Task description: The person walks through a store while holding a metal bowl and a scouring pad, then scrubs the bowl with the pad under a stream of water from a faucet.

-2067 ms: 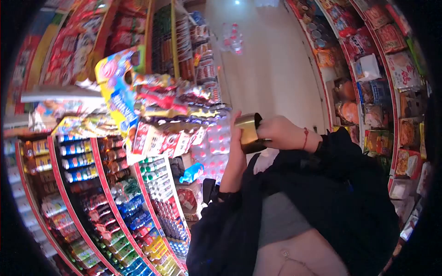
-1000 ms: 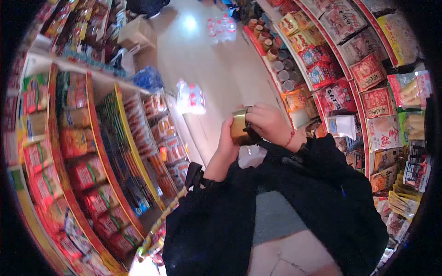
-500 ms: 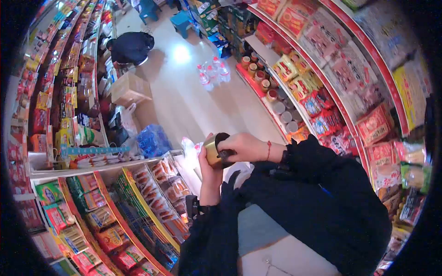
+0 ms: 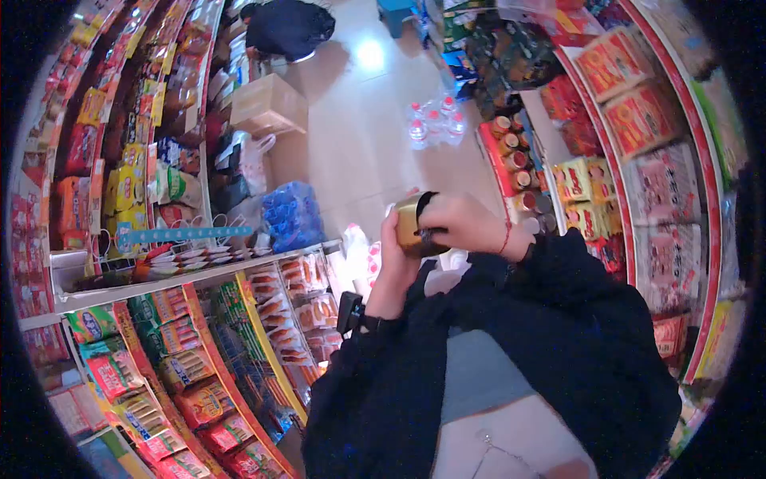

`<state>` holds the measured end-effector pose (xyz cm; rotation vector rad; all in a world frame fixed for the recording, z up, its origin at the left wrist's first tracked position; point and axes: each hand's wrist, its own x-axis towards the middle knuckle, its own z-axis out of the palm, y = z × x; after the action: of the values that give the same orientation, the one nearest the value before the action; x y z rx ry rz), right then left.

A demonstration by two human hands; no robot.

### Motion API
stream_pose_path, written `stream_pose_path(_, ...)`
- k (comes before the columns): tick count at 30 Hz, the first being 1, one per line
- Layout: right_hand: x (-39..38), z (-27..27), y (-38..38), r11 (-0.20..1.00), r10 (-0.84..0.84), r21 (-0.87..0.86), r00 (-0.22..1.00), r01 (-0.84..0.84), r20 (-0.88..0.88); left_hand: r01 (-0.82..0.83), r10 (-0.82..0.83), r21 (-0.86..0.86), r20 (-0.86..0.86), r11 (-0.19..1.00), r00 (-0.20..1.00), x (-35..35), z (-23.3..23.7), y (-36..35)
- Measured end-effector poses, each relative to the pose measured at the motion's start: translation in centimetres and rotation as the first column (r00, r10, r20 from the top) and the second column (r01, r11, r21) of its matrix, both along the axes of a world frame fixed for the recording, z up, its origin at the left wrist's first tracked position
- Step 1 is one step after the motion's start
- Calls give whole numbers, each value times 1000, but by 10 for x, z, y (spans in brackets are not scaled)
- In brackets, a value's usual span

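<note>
A gold cylindrical tin (image 4: pixel 408 224) with a dark end is held tilted in front of my body. My left hand (image 4: pixel 391 259) is wrapped round its left side, the thumb along the body. At the dark end, my right hand (image 4: pixel 463 225) has its fingers bent and pressed together over the rim. A dark bit shows under those fingertips; whether it is a lid or the tin's inside, I cannot make out. Just below the tin, white and pink plastic bags (image 4: pixel 359 254) are partly covered by my left hand.
Snack shelves (image 4: pixel 144 160) line the left and packed shelves (image 4: pixel 662 191) the right. A rack of packets (image 4: pixel 199 359) stands near my left arm. On the floor are bottled water (image 4: pixel 435 120), a cardboard box (image 4: pixel 267 108) and a blue wrapped pack (image 4: pixel 291 217). A person (image 4: pixel 289 28) bends beside the far left shelves.
My view has shifted, so the tin and both hands appear farther right and slightly higher. The left hand still holds the tin, and the right hand stays at its dark end.
</note>
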<state>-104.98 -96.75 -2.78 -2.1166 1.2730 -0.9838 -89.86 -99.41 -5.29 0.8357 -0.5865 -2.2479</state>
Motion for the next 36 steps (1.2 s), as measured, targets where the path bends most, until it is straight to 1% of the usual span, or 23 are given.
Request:
stream_pose_path(1, 3, 1, -17, 1000, 15, 1, 1000, -15, 4, -15, 15, 1, 4, 1000, 1000, 1, 1, -16)
stream_pose_path(3, 4, 5, -56, 986, -149, -85, 986, 142, -79, -21, 21, -11, -9, 1000, 1000, 4, 5, -54)
stream_pose_path(5, 8, 12, -95, 982, -157, -129, 979, 140, -133, -39, 39, -34, -24, 999, 999, 12, 7, -93)
stream_pose_path(7, 13, 13, -133, 1000, -23, -27, 950, 15, -310, -100, 98, -46, -50, 994, 994, 26, 11, -133)
stream_pose_path(8, 19, 17, -152, 999, -34, -44, 954, 22, -298, -102, 96, -101, -61, 990, 993, 32, 12, -152)
stream_pose_path(9, 25, 24, -167, 998, 45, -38, 971, -55, -233, -92, 87, -118, -52, 989, 995, 37, 12, -171)
stream_pose_path(10, 28, 27, -183, 991, 124, -33, 978, -132, -170, -75, 62, -120, -113, 990, 992, 39, 11, -188)
stream_pose_path(11, 31, 27, -200, 992, 113, -34, 980, -120, -162, -57, 36, -112, -175, 992, 984, 40, 12, -204)
stream_pose_path(13, 36, 24, -224, 987, -78, -147, 990, 60, -117, -19, 6, -133, -99, 991, 995, 35, 10, -230)
stream_pose_path(14, 34, 18, -235, 970, -186, -196, 959, 144, -215, 7, -15, -134, -54, 991, 998, 31, 12, -242)
stream_pose_path(17, 21, 19, -263, 959, -255, -184, 937, 214, -238, 70, -69, -135, 14, 988, 998, 24, 9, -280)
stream_pose_path(18, 15, 23, -271, 954, -248, -206, 958, 216, -145, 75, -82, -119, -57, 990, 995, 22, 7, -293)
stream_pose_path(19, 7, 25, -279, 952, -260, -203, 954, 228, -147, 78, -90, -101, -129, 992, 987, 19, 5, -306)
stream_pose_path(21, -10, 28, -293, 932, -315, -154, 944, 328, 103, 89, -97, -64, -134, 994, 986, 10, 13, -333)
stream_pose_path(22, -20, 32, -299, 936, -327, -76, 928, 344, 177, 128, -134, -43, -218, 991, 967, 5, 17, -347)
stream_pose_path(23, -28, 31, -309, 930, -337, -87, 924, 356, 180, 174, -176, -32, -300, 984, 938, -3, 19, -362)
stream_pose_path(25, -41, 30, -324, 914, -374, -75, 899, 399, 227, 209, -210, -37, -283, 977, 936, -18, 16, -386)
stream_pose_path(26, -46, 29, -332, 902, -396, -86, 890, 423, 225, 184, -189, -40, -189, 982, 964, -28, 17, -397)
stream_pose_path(27, -49, 27, -341, 896, -404, -152, 908, 418, 112, 163, -168, -52, -101, 985, 981, -39, 19, -408)
stream_pose_path(29, -59, 24, -359, 880, -406, -292, 912, 373, -59, 266, -277, -172, -44, 948, 960, -55, 12, -431)
stream_pose_path(32, -76, 25, -381, 891, -425, -293, 867, 348, -261, 364, -377, -164, -51, 917, 925, -85, 20, -452)
stream_pose_path(35, -92, 28, -388, 890, -431, -295, 853, 348, -294, 410, -420, -200, -8, 890, 908, -110, 19, -467)
stream_pose_path(36, -97, 28, -388, 909, -411, -212, 862, 360, -299, 428, -440, -170, -45, 888, 897, -116, 19, -472)
